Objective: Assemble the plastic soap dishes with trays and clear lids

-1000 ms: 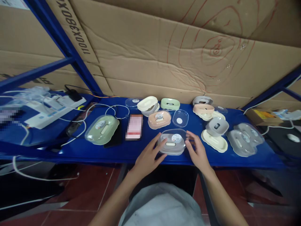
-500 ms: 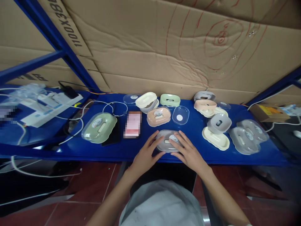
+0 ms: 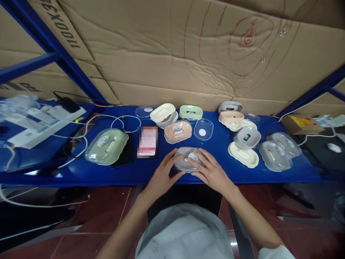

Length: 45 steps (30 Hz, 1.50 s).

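Note:
A grey soap box (image 3: 181, 165) with a clear lid and a round sticker lies near the table's front edge. My left hand (image 3: 164, 175) is curled round its left end, thumb at the near side. From the right, my right hand (image 3: 212, 169) holds it, with fingers over the lid and thumb at the near edge. Just behind it sit a peach soap box (image 3: 172, 135) under a clear lid and a loose clear lid (image 3: 207, 133). Parts of the grey box are hidden under my fingers.
A phone (image 3: 147, 142) and a lidded green soap box (image 3: 115, 151) lie to the left. Rightward are a cream tray (image 3: 244, 155), a grey soap box part (image 3: 247, 137) and lidded grey boxes (image 3: 273, 158). A power strip (image 3: 40, 126) with white cables occupies the far left.
The whole view has shifted slightly, so things appear a little further left. Both hands keep their hold on the grey soap box, with no clear movement on the table.

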{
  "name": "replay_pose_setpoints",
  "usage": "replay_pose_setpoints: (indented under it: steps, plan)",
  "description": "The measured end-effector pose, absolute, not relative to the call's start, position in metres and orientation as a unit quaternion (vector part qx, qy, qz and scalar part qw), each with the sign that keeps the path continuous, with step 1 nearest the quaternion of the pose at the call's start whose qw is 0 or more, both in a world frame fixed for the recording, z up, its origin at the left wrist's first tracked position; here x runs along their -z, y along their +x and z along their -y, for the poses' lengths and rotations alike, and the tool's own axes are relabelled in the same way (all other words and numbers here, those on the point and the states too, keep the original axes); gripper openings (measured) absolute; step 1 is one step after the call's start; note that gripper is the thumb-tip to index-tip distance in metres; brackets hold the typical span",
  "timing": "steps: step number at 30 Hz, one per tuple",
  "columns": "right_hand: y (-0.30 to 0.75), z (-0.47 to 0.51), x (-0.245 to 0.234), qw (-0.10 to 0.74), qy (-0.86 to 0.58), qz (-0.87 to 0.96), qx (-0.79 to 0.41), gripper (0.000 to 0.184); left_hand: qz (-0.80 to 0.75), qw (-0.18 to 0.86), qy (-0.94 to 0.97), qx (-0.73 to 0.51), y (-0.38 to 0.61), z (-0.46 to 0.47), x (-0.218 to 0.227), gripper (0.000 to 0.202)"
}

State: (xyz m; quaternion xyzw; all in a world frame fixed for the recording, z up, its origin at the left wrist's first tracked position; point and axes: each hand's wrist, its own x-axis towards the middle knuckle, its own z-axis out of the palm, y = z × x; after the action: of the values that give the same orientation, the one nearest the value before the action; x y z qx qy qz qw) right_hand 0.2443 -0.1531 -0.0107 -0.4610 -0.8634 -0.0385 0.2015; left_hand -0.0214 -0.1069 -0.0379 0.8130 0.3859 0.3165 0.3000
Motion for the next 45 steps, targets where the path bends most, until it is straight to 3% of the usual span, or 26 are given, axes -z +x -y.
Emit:
replay_pose_setpoints:
  steps: [6,12,18,22,30,34,40,45]
  plan:
    - [0.253,0.161,0.021,0.215,-0.468,0.856,0.041,0.067,-0.377,0.259,0.833,-0.312,-0.019,0.113,0.035,0.060]
    - [0.293,0.155,0.016,0.207,-0.541,0.809,0.102,0.061,-0.396,0.106,0.848,-0.336,-0.020,0.087,0.012,0.059]
    - [0.309,0.132,0.015,0.237,-0.600,0.746,0.165,0.056,-0.456,0.018,0.850,-0.261,-0.011,0.028,-0.002,0.069]
    - [0.296,0.134,0.020,0.287,-0.575,0.753,0.138,0.053,-0.474,0.013,0.854,-0.213,-0.011,0.030,0.000,0.059]
    - [0.259,0.157,0.017,0.280,-0.491,0.824,0.035,0.062,-0.436,0.071,0.841,-0.313,-0.027,0.086,0.002,0.027]
    - [0.247,0.148,0.015,0.286,-0.485,0.826,0.025,0.065,-0.448,0.084,0.826,-0.330,-0.020,0.083,0.007,0.031]
    - [0.242,0.149,0.021,0.274,-0.496,0.823,0.038,0.052,-0.447,0.018,0.803,-0.394,-0.008,0.091,0.009,0.032]
    - [0.242,0.155,0.020,0.276,-0.530,0.802,0.012,0.053,-0.373,0.043,0.883,-0.280,-0.007,0.112,0.016,0.045]
